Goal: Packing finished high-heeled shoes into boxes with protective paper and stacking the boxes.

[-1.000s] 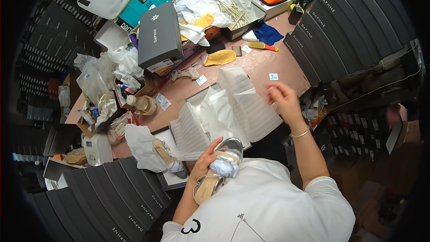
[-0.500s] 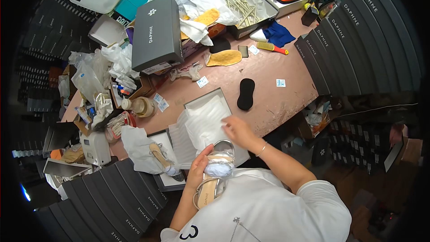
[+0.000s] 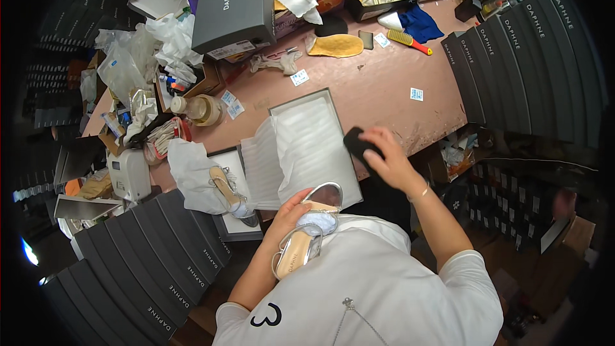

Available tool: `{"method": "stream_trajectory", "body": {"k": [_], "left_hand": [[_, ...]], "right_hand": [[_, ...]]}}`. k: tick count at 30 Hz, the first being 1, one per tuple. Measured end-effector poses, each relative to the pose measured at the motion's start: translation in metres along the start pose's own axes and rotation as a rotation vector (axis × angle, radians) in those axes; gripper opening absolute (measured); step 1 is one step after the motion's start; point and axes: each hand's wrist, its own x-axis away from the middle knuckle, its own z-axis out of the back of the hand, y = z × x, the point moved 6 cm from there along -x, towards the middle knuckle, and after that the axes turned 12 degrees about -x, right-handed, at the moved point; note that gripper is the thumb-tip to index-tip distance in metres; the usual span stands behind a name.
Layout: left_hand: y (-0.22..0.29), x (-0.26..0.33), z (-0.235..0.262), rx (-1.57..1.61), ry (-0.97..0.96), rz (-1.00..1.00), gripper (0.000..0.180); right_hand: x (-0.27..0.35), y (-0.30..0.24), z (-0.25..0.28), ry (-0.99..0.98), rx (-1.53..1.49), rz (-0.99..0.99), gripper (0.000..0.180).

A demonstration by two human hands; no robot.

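Note:
My left hand [image 3: 293, 216] is closed around a silver strappy sandal [image 3: 298, 248] with a beige insole, held against my front. Pale stuffing sits under its straps. My right hand [image 3: 389, 156] grips a black, rounded sponge-like pad [image 3: 360, 147] at the table's near edge, fingers on its upper side. Between the hands lies a shoe box [image 3: 343, 134] lined with white tissue paper [image 3: 307, 144]. Left of it, the matching sandal [image 3: 225, 187] rests on white paper in the other box part [image 3: 252, 234].
Dark shoe boxes stack at the right [image 3: 512, 70] and lower left [image 3: 154, 250]. On the pink table [image 3: 378, 90] are a glass jar [image 3: 204, 110], a yellow insole [image 3: 334, 45], a red-handled brush [image 3: 410, 41], and a large grey box [image 3: 234, 9].
My right hand has moved right from the tissue paper and taken hold of the black pad, now tilted and nearer me. The sandal stays in my left hand.

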Motion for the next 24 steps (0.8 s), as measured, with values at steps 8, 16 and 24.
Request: {"method": "stream_trajectory", "body": {"k": [8, 16, 24], "left_hand": [[-0.004, 0.015, -0.032, -0.358, -0.181, -0.029, 0.041], [-0.005, 0.029, -0.029, -0.312, -0.164, -0.065, 0.038], [-0.005, 0.029, -0.033, -0.305, -0.185, -0.068, 0.042]], "right_hand": [[0.080, -0.058, -0.081, -0.325, 0.339, 0.426, 0.019], [0.111, -0.065, -0.072, -0.225, 0.359, 0.404, 0.015], [0.116, -0.071, -0.061, -0.236, 0.387, 0.323, 0.018]]}}
